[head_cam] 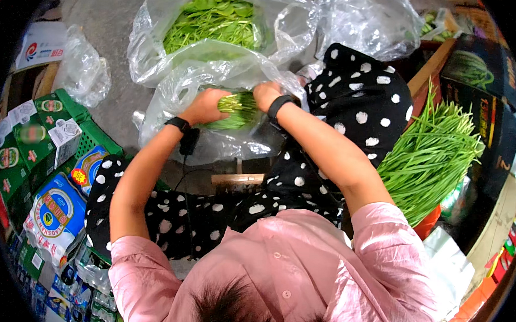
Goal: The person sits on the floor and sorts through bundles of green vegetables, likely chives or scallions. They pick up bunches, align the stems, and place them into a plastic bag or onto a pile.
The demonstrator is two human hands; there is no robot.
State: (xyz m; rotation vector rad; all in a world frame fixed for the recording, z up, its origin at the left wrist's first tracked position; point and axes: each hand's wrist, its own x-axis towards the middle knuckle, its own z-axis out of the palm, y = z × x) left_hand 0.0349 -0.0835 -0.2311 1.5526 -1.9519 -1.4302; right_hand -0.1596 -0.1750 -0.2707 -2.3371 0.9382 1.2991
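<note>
My left hand [207, 106] grips the left side of a bundle of green chives [238, 110], thin leafy stalks whose pale cut ends face up. The bundle sits inside the mouth of a clear plastic bag [168, 88]. At the bundle's right side is my right hand [267, 95], its fingers curled by the bag's rim. Whether it pinches the bag or the stalks is hidden. Just beyond, a second clear plastic bag [143, 39] holds loose leafy greens [212, 23].
A larger heap of chives [435, 156] lies to my right, beside a dark cardboard box [498, 106] with a watermelon picture. On the left stand green beer cartons [30, 138] and a blue-and-white beer pack [57, 215]. Crumpled clear bags [87, 69] lie near the concrete floor [113, 16].
</note>
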